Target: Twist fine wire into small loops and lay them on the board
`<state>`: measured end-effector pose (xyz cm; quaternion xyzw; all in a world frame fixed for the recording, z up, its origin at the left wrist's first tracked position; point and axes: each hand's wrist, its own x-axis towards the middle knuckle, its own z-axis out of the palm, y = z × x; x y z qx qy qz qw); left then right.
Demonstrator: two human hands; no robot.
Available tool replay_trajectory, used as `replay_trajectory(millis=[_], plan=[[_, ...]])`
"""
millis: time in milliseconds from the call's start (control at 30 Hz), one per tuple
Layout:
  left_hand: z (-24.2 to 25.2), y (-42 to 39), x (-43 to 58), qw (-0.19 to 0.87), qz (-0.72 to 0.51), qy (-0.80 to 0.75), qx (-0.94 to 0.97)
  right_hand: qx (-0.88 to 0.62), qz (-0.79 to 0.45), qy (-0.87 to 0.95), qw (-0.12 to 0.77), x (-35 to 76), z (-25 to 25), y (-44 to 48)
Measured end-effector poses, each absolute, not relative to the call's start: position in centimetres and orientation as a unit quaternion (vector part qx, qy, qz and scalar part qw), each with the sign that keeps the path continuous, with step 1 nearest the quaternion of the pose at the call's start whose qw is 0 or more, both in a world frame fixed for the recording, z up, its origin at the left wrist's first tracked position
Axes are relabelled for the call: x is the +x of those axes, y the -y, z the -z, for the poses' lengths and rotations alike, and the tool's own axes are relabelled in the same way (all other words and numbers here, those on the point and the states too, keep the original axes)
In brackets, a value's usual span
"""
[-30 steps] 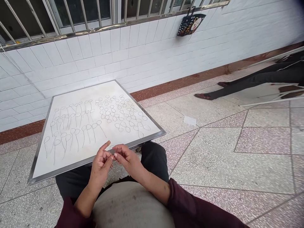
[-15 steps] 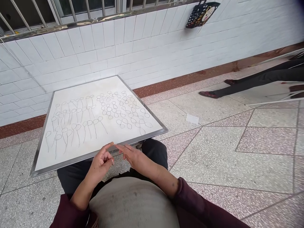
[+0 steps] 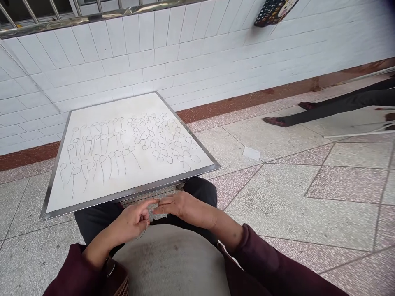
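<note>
My left hand [image 3: 132,221] and my right hand [image 3: 182,206] meet over my lap, just below the near edge of a white board with a metal rim [image 3: 129,192]. Between the pinched fingers of my left hand runs a thin wire [image 3: 142,234], and a loop of it hangs below that hand. My right hand's fingers lie close together and point at the left fingertips; whether they grip the wire is hidden. On the board lie several wire loops with long stems [image 3: 92,158] on the left and several figure-eight wire pieces [image 3: 163,142] on the right.
A white tiled wall [image 3: 185,57] rises behind the board. Another person's legs and shoes [image 3: 308,117] stretch over the speckled floor at the right. A dotted bag [image 3: 274,10] hangs on the wall above. A scrap of paper [image 3: 251,153] lies on the floor.
Both hands have dropped from the board's near edge toward my lap. The view has tilted down, so the board sits higher in the picture.
</note>
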<state>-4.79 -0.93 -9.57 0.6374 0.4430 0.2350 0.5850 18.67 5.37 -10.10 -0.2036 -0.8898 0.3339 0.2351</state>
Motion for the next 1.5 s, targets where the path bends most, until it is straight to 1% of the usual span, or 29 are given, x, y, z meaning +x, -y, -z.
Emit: replay_trajectory(millis=[100, 233, 367, 467, 500, 567, 667, 767, 867, 967, 1100, 1300, 1400, 1500], plan=[[9.2, 0.8, -4.8, 0.543, -0.229, -0.424, 0.687, -0.163, -0.350, 0.904, 0.183, 19.0, 9.5, -5.4], [8.8, 0.0, -4.7, 0.534, -0.210, -0.419, 0.703, -0.158, -0.316, 0.922, 0.157, 19.3, 8.8, -5.6], [8.8, -1.0, -4.6, 0.594, -0.208, -0.448, 0.635, -0.184, -0.299, 0.917, 0.189, 19.4, 8.5, -5.9], [8.7, -1.8, -5.0, 0.650, -0.216, -0.429, 0.589, -0.225, -0.310, 0.899, 0.213, 19.0, 9.1, -6.1], [8.5, -2.0, -5.3, 0.662, -0.223, -0.419, 0.581, -0.242, -0.331, 0.886, 0.216, 18.8, 9.5, -6.1], [8.2, -2.3, -5.8, 0.672, -0.243, -0.407, 0.569, -0.288, -0.419, 0.833, 0.220, 18.3, 10.7, -6.0], [8.2, -2.4, -6.6, 0.662, -0.294, -0.436, 0.534, -0.338, -0.617, 0.680, 0.207, 17.3, 12.8, -5.6], [8.9, -2.3, -7.0, 0.626, -0.399, -0.482, 0.465, -0.319, -0.773, 0.510, 0.199, 16.2, 14.2, -4.9], [9.7, -1.9, -6.4, 0.614, -0.485, -0.469, 0.409, -0.284, -0.865, 0.365, 0.196, 15.5, 14.4, -4.4], [10.4, -1.5, -5.1, 0.611, -0.504, -0.466, 0.394, -0.258, -0.910, 0.273, 0.176, 15.1, 14.0, -4.1], [11.0, -1.4, -3.8, 0.570, -0.526, -0.509, 0.373, -0.231, -0.933, 0.229, 0.154, 15.1, 13.8, -4.1], [11.4, -1.5, -3.2, 0.556, -0.555, -0.506, 0.356, -0.216, -0.941, 0.209, 0.154, 15.1, 14.1, -4.1], [11.2, -1.4, -2.9, 0.549, -0.568, -0.504, 0.350, -0.238, -0.917, 0.273, 0.169, 15.0, 14.0, -3.9], [11.0, -1.4, -2.6, 0.541, -0.576, -0.510, 0.340, -0.277, -0.850, 0.395, 0.213, 14.7, 13.7, -3.8]])
